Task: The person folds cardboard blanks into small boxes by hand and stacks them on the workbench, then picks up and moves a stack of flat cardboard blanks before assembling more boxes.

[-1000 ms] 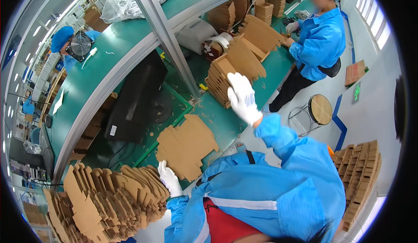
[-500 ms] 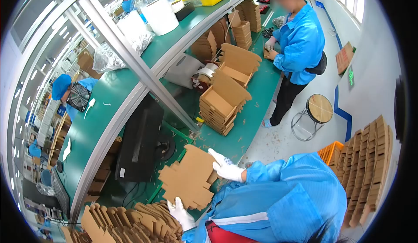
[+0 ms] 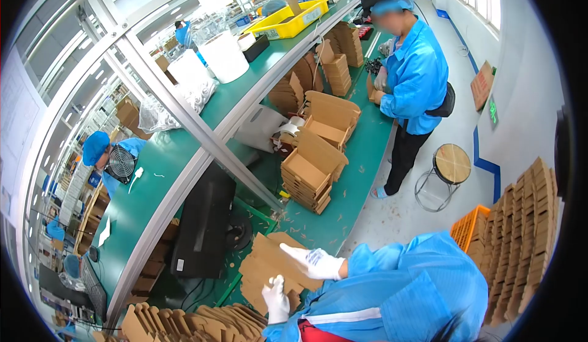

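Note:
In front of me lies a flat brown cardboard box blank (image 3: 260, 265) with cut flaps, low over the green bench. Across its upper right part my right hand (image 3: 315, 263), in a white glove, rests with fingers stretched out. My left hand (image 3: 277, 300), also gloved, is at the blank's lower edge with its fingers curled against the cardboard; the exact grip is partly hidden. Just below the left hand stands a row of upright, unfolded cardboard blanks (image 3: 196, 325).
Folded open boxes (image 3: 306, 173) are stacked on the green bench (image 3: 340, 219). A black monitor (image 3: 202, 225) leans behind a metal frame post (image 3: 184, 112). A co-worker (image 3: 416, 66) stands farther along, near a round stool (image 3: 452, 163). Stacked cardboard (image 3: 514, 244) and an orange crate (image 3: 468, 227) are at right.
The view has tilted, so the scene sits lower. My left hand has moved from the blank's lower edge inward over it, fingers more curled. My right hand has moved farther over the cardboard.

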A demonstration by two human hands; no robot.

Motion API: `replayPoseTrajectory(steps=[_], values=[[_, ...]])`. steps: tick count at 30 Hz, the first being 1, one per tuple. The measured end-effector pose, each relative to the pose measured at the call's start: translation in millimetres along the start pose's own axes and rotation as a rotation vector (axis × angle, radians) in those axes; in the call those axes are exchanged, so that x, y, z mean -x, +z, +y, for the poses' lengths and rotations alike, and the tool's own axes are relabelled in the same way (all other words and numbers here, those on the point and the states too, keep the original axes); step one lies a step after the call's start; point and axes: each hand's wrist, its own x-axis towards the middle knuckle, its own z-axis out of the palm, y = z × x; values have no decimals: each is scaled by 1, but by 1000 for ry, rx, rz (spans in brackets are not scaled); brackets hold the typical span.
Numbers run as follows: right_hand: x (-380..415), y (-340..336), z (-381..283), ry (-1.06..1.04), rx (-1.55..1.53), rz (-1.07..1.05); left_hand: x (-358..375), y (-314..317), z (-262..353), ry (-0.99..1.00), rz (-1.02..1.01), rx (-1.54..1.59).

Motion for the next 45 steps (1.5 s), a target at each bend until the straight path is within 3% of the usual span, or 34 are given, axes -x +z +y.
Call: replayPoseTrajectory(steps=[1,2,3,4,5,6,7,8,9,10,11,12,13,15,16,17,18,19,21,22,24,26,28,30,31,32,33,35,36,37,38,39,41,45], values=[[1,1,-6,-112,224,20,-22,-4,-19,-35,2,-212],[1,3,-14,17,284,-166,-28,-9,-66,216,-85,-259],[4,1,-17,-10,255,-162,-33,-15,-113,471,-172,-305],[5,-5,-25,-37,224,-156,-48,-20,-127,473,-172,-307],[4,-18,-31,20,263,-184,-65,-30,-137,291,-306,-522],[3,-12,-16,-30,248,-50,-73,-43,-139,97,-437,-739],[0,-28,-18,46,51,-87,-31,-6,-15,236,-426,-640],[-3,-33,-9,-49,-95,9,-20,20,43,72,-325,-197],[-4,-42,-4,21,-373,-69,-14,42,84,-88,-216,247],[-3,-45,-1,93,-657,-151,0,56,123,-25,-206,523],[-5,-32,6,125,-918,-235,-18,44,95,243,-58,266],[-3,-24,15,125,-925,-228,-36,32,68,505,87,7],[2,-32,2,69,-695,-258,-30,36,82,577,75,-231],[9,-34,-2,23,-467,-294,-29,43,82,330,-14,177],[11,-32,0,-5,-365,-332,-26,46,86,403,96,-55],[13,-32,-2,-35,-268,-369,-19,45,103,398,-38,-82],[10,-46,4,39,-454,-598,-12,43,116,392,-172,-109],[6,-67,7,113,-644,-827,-17,42,102,247,-149,131],[-4,-67,18,107,-821,-645,-19,37,98,377,-163,-76],[-15,-56,22,111,-514,-359,-27,32,77,295,-149,43],[-24,-69,-4,201,-586,-344,1,57,114,289,-154,69],[-34,-31,3,34,-892,-203,-3,49,99,209,-118,367],[-31,-24,-4,89,-901,-352,8,45,101,214,-82,524],[-21,-26,-24,-35,-726,-211,-6,16,82,243,58,481],[-18,-12,-12,-144,-739,-256,-1,11,86,381,138,355],[-11,-17,-15,-68,-796,-456,-1,2,106,131,21,763],[-5,-26,-19,9,-845,-654,-7,-12,83,396,280,478],[-3,-32,-25,25,-613,-733,-9,-29,71,558,369,-419],[0,-13,-19,185,-623,-589,-23,-32,49,470,377,-210],[0,1,-12,339,-626,-439,-11,-7,72,320,186,343],[-6,2,-3,146,-592,-303,-16,5,70,419,211,287],[-12,-1,8,-45,-549,-165,-11,6,73,322,171,406],[-20,-31,24,-338,-420,-146,-3,-7,80,159,-20,271],[-19,-53,17,-241,-147,-370,24,-6,74,-220,-108,-51]])
